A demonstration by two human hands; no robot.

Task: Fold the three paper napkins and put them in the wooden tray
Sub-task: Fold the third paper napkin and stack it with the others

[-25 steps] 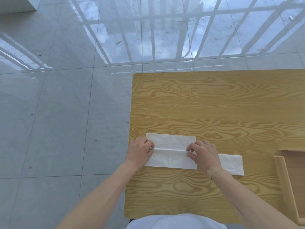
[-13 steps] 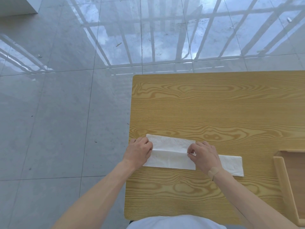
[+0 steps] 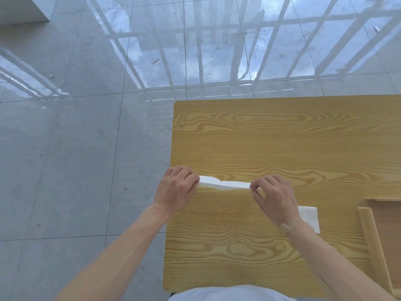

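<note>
A thin white paper napkin (image 3: 224, 184), folded into a narrow strip, is held above the glossy wood-grain table (image 3: 282, 135), long axis running left to right. The left hand (image 3: 176, 190) pinches its left end, the right hand (image 3: 274, 197) its right end. Right of the right hand, a second white napkin (image 3: 309, 216) lies flat beside the pale wooden tray (image 3: 368, 235), whose visible part holds nothing.

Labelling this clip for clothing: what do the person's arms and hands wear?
Both forearms are bare, with no sleeves in view. The left hand wears nothing. The right hand is bare too, but a plaster sits across its wrist.
</note>
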